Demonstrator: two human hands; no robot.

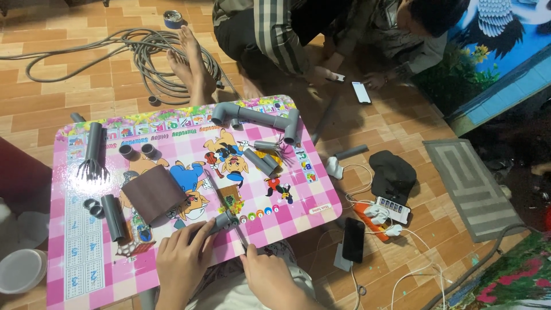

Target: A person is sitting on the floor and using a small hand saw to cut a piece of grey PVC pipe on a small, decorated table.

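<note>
Okay, low pink checked desk (298,195), glossy laminated top with cartoon animals and number grids, sitting on orange-brown floor tiles. Left hand (182,261) curled around a short grey plastic pipe piece (225,220), smooth, cylindrical, lying at the desk's near edge; fingers wrapped over it, thumb side toward the pipe end. Right hand (270,278) closed in a fist on a thin blade-like tool (239,236), metallic; its tip meets the pipe piece end. What kind of tool, can't tell.

Just left of the pipe piece: a dark brown sheet of sandpaper (154,192), matte, rough-looking, curled slightly. Further left, a straight grey tube (112,217) lying flat, two small grey rings (92,207) beside it. Two more short ring cuts (136,151) near the desk's middle back. Upper left, a grey pipe with slit end (92,152), strips splayed like a fork. Upper right, an elbow-jointed pipe assembly (255,117), U-shaped, plus another slit pipe (267,148) under it.

Off the desk: coiled grey hose (146,57) on the floor, a black phone (353,239) with white cables, a grey striped mat (470,186). Another person (321,34) crouches behind, bare foot (192,63) touching the desk's far edge.
</note>
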